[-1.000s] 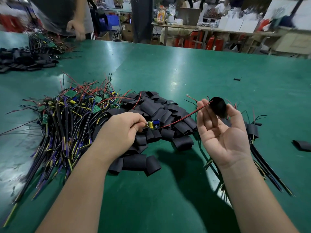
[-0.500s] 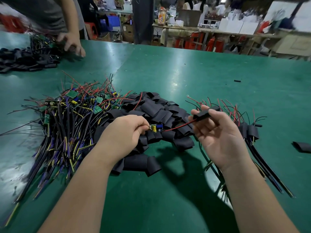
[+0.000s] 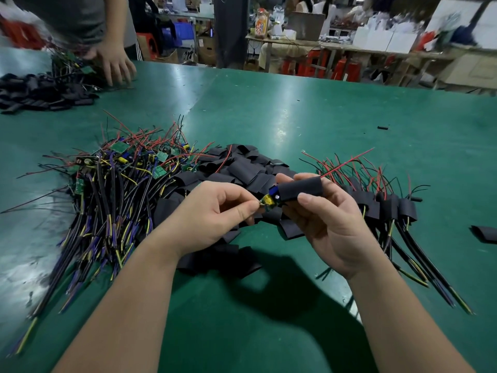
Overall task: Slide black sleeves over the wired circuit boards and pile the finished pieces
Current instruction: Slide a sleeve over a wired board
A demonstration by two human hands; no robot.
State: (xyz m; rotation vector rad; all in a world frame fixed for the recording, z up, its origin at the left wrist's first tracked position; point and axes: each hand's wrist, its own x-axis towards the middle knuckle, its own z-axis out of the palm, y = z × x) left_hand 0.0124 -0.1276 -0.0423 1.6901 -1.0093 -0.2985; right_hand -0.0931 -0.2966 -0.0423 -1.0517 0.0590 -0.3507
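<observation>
Both hands have drawn together since half a second ago. The sleeve, which was out along the red wire, now has its left mouth over the board. At far left another person's hand has come down lower over the worktop.

Most of the board is hidden inside the sleeve. Only a yellow part, a blue part and a sliver of green edge show at the left mouth, and the left fingertips cover its very end. Where its cable runs cannot be made out.

The left hand pinches the exposed end of the board between thumb and forefinger. The right hand grips the sleeve, with the thumb on the near face and the fingers curled round the far side. Both are held above the worktop, over the near edge of the loose sleeves.

The sleeve's long axis runs left to right and tilts slightly toward the far right. The board points out to the near left. The red wire leaves the right mouth and points far right.

The bare boards lie in a tangle to the left. The finished pieces lie to the right, partly hidden behind the right hand. A stray sleeve is cut off by the right edge. The far heap is blurred and cut off at the left.
</observation>
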